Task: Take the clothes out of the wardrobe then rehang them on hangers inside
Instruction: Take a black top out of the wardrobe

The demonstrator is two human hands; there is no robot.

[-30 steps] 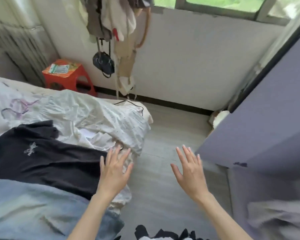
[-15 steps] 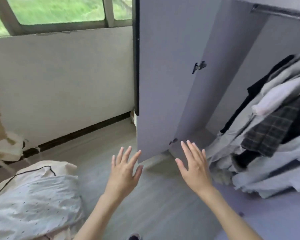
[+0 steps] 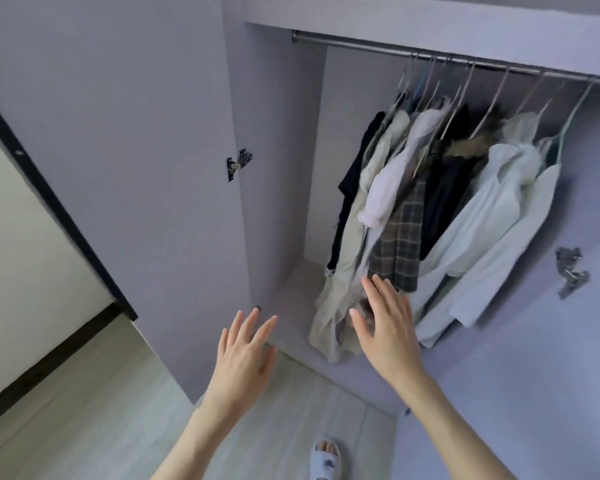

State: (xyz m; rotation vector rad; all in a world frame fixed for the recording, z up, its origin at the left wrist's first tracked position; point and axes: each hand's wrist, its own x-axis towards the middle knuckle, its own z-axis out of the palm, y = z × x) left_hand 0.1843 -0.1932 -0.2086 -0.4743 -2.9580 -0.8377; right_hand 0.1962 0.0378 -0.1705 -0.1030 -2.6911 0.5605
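The lilac wardrobe (image 3: pixel 278 140) stands open before me. A metal rail (image 3: pixel 430 57) runs across its top and carries several hangers (image 3: pixel 465 88) with clothes: a black garment (image 3: pixel 354 188), a beige coat (image 3: pixel 347 265), a pale pink top (image 3: pixel 392 181), a plaid garment (image 3: pixel 400 244) and pale green shirts (image 3: pixel 492 223). My left hand (image 3: pixel 245 351) is raised with straight fingers in front of the wardrobe's lower left corner, holding nothing. My right hand (image 3: pixel 387 327) is spread flat just before the hems of the beige coat and the plaid garment; contact is unclear.
The left wardrobe door (image 3: pixel 118 150) is swung wide open, with a hinge (image 3: pixel 239 163) on its inner edge. The right door (image 3: pixel 551 341) is open too. Light wooden floor (image 3: pixel 101 410) lies below, with my slippered foot (image 3: pixel 324 457) near the bottom edge.
My view has swung from the bed, past the window wall, to the open wardrobe. Both hands stayed raised and spread; the right one now reaches the hanging clothes.
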